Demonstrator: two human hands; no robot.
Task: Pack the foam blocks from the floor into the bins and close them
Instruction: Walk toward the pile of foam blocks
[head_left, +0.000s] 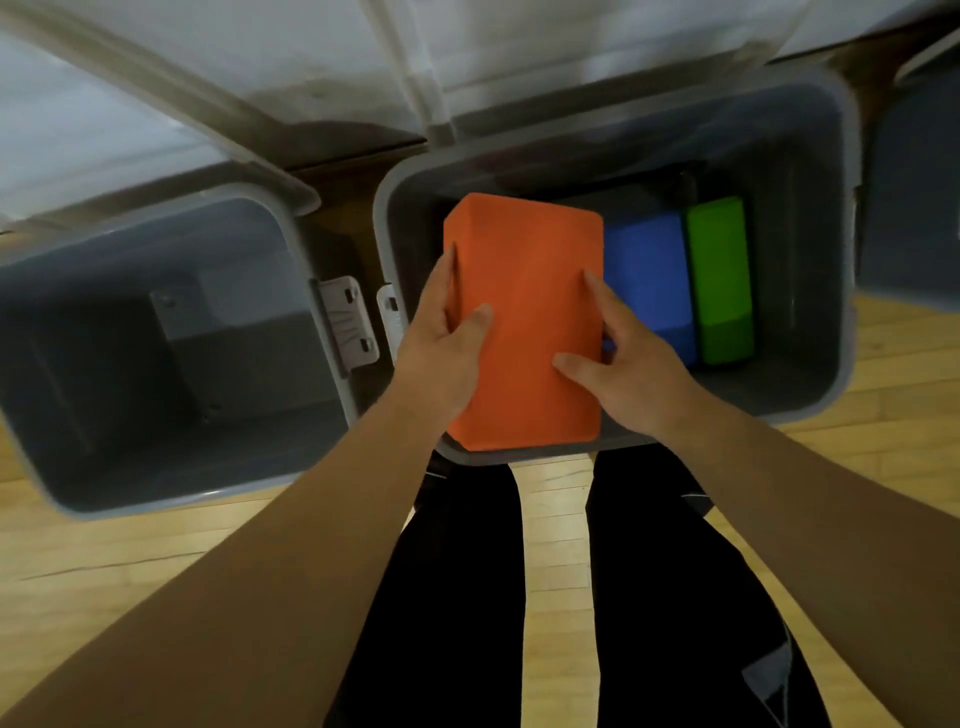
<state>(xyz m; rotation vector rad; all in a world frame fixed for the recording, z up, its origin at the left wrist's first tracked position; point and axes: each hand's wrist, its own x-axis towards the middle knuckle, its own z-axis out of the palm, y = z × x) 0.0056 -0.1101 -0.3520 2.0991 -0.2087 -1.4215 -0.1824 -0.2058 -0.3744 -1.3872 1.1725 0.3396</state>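
Observation:
An orange foam block (524, 291) hangs over the left half of the grey middle bin (831, 249). My left hand (441, 343) grips its left edge, thumb on the top face. On the other side my right hand (618, 358) holds the right edge, thumb and a finger lying on top. Inside that bin a blue block (649, 280) and a green block (722, 280) stand on edge side by side near the right wall. To the left stands a second grey bin (311, 291), holding no blocks.
Both bins have clear hinged lids (218, 93) standing open at the back. A third bin's edge (914, 197) shows at the far right. My legs in black trousers (675, 597) are on the wooden floor (104, 561) just before the middle bin.

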